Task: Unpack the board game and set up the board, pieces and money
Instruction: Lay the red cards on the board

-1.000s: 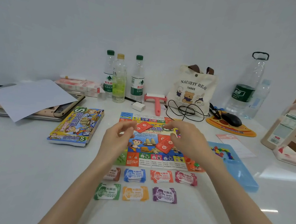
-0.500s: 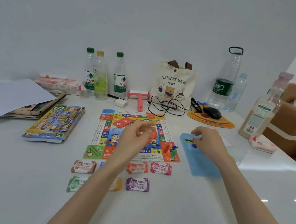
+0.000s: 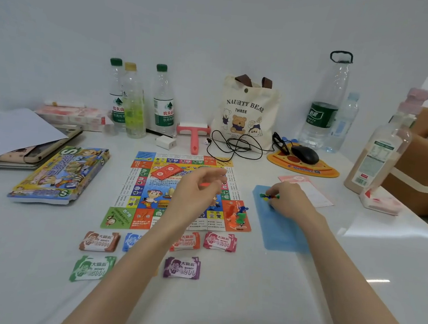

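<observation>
Game board lies flat mid-table, with money stacks along its near edge. Left hand, above the board, pinches a blurred red card. Right hand pinches coloured pieces on the blue tray, just right of the board.

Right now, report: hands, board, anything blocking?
Left hand pinching red item over board. Right hand at pieces on tray, grip unclear. Money out; nothing blocking.
</observation>
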The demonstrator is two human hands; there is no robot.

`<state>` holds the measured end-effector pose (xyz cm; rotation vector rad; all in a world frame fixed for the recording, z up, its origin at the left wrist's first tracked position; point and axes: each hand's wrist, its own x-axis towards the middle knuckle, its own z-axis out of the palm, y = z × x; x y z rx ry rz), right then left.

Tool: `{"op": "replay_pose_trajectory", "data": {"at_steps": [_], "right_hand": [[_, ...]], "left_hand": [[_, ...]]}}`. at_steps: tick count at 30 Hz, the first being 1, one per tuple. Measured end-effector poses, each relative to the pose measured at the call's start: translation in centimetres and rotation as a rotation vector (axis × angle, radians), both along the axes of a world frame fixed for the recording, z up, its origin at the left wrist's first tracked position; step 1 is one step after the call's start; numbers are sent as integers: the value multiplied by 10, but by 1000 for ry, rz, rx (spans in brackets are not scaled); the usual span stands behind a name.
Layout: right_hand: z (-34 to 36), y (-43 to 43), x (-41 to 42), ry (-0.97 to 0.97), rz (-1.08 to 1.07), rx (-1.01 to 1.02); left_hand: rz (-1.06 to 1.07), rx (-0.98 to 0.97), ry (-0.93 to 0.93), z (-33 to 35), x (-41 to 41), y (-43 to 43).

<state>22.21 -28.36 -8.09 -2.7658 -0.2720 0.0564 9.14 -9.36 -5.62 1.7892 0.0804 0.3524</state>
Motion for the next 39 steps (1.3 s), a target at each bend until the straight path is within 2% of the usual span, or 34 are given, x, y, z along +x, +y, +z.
{"op": "replay_pose_trajectory", "data": {"at_steps": [9, 20, 24, 30, 39], "right_hand": [[-12, -2, -7, -132, -56, 11], [-17, -2, -8, -198, -76, 52], [-21, -6, -5, -261, -85, 184], [-18, -13, -1, -95, -144, 567], [-11, -18, -6, -35, -132, 553]], "left_hand": [[36, -37, 5, -12, 5, 4], [84, -60, 31, -22, 4, 10], [101, -66, 34, -23, 3, 12], [97, -53, 31, -22, 2, 12], [83, -54, 58, -21, 1, 8]]}}
